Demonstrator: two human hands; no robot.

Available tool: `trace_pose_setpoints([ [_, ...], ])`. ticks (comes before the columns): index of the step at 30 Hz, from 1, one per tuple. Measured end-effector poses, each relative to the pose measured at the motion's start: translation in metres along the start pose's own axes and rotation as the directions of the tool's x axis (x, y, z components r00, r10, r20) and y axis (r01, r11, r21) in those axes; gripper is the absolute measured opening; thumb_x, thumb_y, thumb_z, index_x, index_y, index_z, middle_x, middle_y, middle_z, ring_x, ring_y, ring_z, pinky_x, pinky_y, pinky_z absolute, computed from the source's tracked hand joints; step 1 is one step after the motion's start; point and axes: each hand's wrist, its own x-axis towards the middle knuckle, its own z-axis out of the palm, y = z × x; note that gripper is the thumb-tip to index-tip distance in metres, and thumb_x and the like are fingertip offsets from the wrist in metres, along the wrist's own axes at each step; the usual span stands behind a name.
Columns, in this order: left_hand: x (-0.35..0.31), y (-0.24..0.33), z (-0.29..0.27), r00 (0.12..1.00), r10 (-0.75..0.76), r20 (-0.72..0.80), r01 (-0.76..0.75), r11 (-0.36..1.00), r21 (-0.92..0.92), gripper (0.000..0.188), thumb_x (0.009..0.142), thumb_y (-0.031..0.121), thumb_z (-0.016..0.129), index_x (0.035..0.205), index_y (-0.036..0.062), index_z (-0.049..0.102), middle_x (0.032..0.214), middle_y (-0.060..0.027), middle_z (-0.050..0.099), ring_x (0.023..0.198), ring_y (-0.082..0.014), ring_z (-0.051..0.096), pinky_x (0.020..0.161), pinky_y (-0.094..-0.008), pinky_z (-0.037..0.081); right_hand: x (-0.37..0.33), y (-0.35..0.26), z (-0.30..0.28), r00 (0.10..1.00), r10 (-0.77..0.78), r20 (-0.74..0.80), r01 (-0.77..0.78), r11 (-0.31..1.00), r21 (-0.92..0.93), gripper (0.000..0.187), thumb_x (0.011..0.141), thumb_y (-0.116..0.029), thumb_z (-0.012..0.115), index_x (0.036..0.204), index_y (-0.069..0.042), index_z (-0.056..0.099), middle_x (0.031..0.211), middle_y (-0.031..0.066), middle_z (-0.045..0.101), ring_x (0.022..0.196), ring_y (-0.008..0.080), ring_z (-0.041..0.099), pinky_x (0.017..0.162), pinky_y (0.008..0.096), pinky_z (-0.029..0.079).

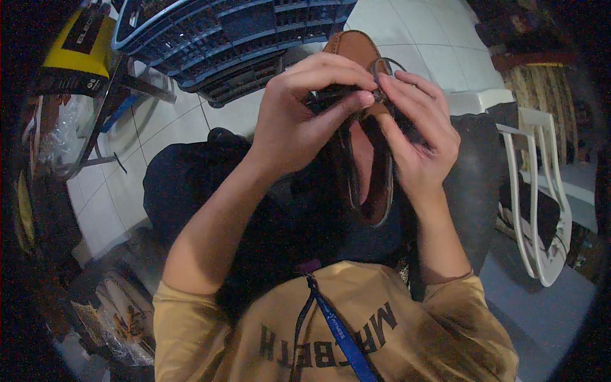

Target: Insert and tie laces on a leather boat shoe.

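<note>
Crate (245, 35) ahead, left of shoe (363, 159)

Left grip (287, 114) and right grip (425, 137) partly hide the brown moccasin (354, 49); beyond them, the top edge crops the blue plastic crate (238, 37).

We note: shoe (351, 49) brown | insole (361, 162) pinkish | crate (235, 33) blue, latticed | shirt (337, 286) tan, dark-lettered | lanyard (351, 350) blue | floor (439, 63) pale, gridded

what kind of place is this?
Probably a cramped indoor workroom or storeroom, maybe for shoes, though I can't be sure. Clues: the brown moccasin-style shoe in the left hand and right hand, the blue plastic crate, and the clear plastic wrapping at left.
</note>
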Motion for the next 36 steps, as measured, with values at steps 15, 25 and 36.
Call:
trace_pose_setpoints([
  [15,0.014,0.003,-0.007,0.957,0.252,0.146,-0.269,0.957,0.110,0.028,0.087,0.006,0.075,0.115,0.0065,0.074,0.118,-0.0099,0.073,0.115,-0.0288,0.066,0.104,-0.0419,0.047,-0.011,-0.003,0.006,0.957,0.243,-0.158,-0.196,0.944,0.265,0.036,0.077,-0.003,0.088,0.108,-0.002,0.071,0.110,0.0111,0.075,0.098,0.0184,0.074,0.087,0.0310,0.058],
  [25,0.026,0.008,-0.024,0.936,0.277,0.218,-0.334,0.896,0.293,0.031,0.082,0.004,0.078,0.112,0.0119,0.076,0.118,-0.0042,0.075,0.120,-0.0295,0.065,0.107,-0.0429,0.046,0.004,0.003,-0.005,0.998,-0.021,-0.060,0.027,0.995,0.097,0.018,0.075,0.001,0.085,0.092,-0.001,0.078,0.100,0.0131,0.077,0.094,0.0245,0.076,0.086,0.0326,0.059],
  [36,0.028,0.018,-0.029,0.916,0.226,0.330,-0.351,0.849,0.394,0.024,0.082,0.011,0.079,0.106,0.0141,0.076,0.105,-0.0001,0.074,0.108,-0.0248,0.063,0.103,-0.0402,0.040,0.001,0.007,-0.002,0.998,-0.049,-0.050,0.056,0.987,0.153,0.016,0.078,0.004,0.082,0.094,-0.001,0.079,0.100,0.0139,0.077,0.099,0.0253,0.076,0.089,0.0344,0.060],
])
